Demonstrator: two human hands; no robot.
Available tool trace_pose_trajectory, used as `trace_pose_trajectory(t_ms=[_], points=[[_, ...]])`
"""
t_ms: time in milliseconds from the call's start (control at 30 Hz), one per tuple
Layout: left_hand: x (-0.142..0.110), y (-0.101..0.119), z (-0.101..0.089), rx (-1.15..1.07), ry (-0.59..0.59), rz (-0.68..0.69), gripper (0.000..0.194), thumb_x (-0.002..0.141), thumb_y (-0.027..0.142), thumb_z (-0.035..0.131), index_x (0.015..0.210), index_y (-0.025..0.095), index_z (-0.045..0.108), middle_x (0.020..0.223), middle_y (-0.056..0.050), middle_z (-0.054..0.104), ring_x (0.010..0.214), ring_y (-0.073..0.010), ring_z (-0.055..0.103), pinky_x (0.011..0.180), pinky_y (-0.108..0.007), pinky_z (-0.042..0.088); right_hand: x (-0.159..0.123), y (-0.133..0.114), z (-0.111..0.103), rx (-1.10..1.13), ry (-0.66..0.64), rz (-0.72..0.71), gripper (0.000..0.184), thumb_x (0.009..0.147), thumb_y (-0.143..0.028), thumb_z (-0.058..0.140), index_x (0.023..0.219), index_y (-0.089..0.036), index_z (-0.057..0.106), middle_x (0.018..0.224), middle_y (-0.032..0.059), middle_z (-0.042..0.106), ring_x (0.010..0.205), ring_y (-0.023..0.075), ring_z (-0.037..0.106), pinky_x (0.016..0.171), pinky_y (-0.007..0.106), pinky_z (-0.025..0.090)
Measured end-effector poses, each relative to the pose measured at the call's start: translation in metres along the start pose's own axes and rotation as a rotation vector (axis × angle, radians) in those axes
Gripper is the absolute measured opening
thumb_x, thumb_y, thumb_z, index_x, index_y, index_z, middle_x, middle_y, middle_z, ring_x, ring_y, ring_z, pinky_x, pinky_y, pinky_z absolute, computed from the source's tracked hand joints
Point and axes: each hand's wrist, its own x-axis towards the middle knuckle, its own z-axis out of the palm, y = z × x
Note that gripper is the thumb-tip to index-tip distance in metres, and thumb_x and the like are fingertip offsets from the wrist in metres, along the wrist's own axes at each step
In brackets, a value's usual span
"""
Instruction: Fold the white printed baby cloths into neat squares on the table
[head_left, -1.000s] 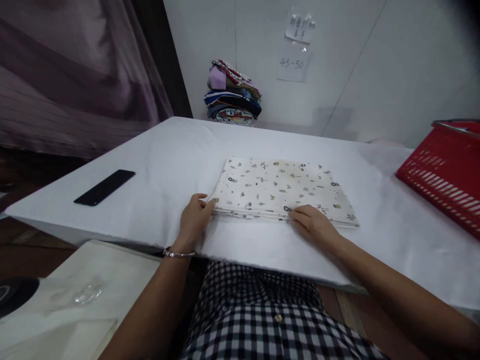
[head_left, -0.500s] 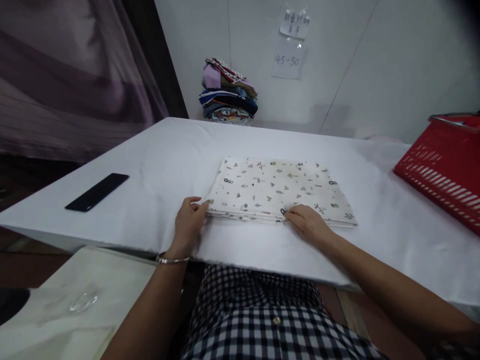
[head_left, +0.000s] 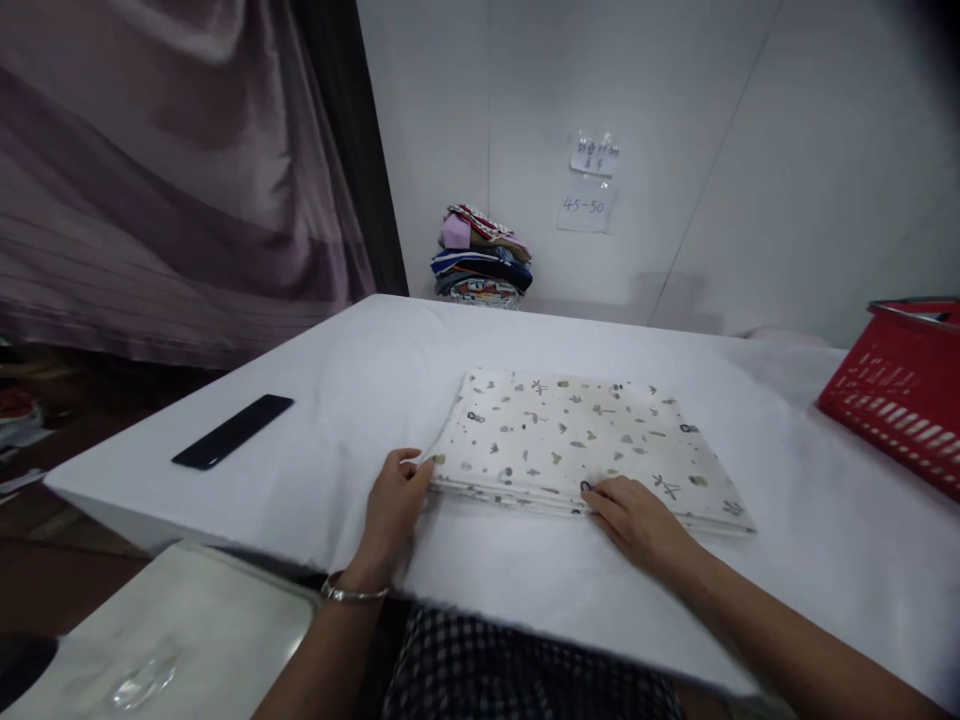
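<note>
A folded white cloth (head_left: 555,430) printed with small plants and figures lies flat on the white-covered table (head_left: 360,400). Its layers show along the near edge. My left hand (head_left: 397,500), with a bangle at the wrist, pinches the cloth's near left corner between thumb and fingers. Around the middle of the same edge, my right hand (head_left: 637,515) has its thumb and fingertips closed on the folded layers. The undersides of both hands' fingers are partly hidden.
A black phone-like slab (head_left: 232,432) lies at the table's left. Folded fabrics (head_left: 484,260) are stacked by the back wall. A red plastic basket (head_left: 896,385) stands at the right. Below the left table edge is a pale surface (head_left: 217,620) with a clear object on it.
The view has tilted upward, so everything sits lower in the picture. Both hands keep their places on the cloth's near edge, and the cloth looks the same.
</note>
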Motion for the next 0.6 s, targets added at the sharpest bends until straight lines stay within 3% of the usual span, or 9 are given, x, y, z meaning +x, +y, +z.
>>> trace_pose_trajectory(t_ms=[367, 467, 600], points=[[-0.008, 0.011, 0.0, 0.41, 0.021, 0.082, 0.033, 0.082, 0.039, 0.041, 0.11, 0.02, 0.044, 0.084, -0.003, 0.063, 0.076, -0.0218, 0.061, 0.063, -0.03, 0.038, -0.011, -0.004, -0.008, 0.194, 0.079, 0.008, 0.027, 0.09, -0.021, 0.043, 0.113, -0.021, 0.057, 0.102, 0.0105, 0.059, 0.089, 0.0209, 0.055, 0.075, 0.038, 0.047], [-0.009, 0.011, 0.0, 0.448, 0.017, 0.087, 0.033, 0.083, 0.038, 0.041, 0.11, 0.019, 0.044, 0.086, -0.004, 0.064, 0.079, -0.0219, 0.061, 0.063, -0.029, 0.038, -0.005, -0.004, -0.019, 0.325, -0.016, 0.115, 0.022, 0.091, -0.026, 0.042, 0.101, -0.022, 0.062, 0.097, 0.0085, 0.059, 0.087, 0.0195, 0.056, 0.073, 0.035, 0.049], [-0.008, 0.01, 0.0, 0.417, -0.008, 0.076, 0.03, 0.084, 0.037, 0.04, 0.107, 0.02, 0.045, 0.086, -0.003, 0.063, 0.077, -0.0202, 0.061, 0.061, -0.028, 0.037, 0.022, -0.002, -0.036, 0.494, -0.14, 0.259, 0.032, 0.093, -0.035, 0.036, 0.083, -0.023, 0.064, 0.091, 0.0058, 0.061, 0.082, 0.0177, 0.059, 0.069, 0.032, 0.051]])
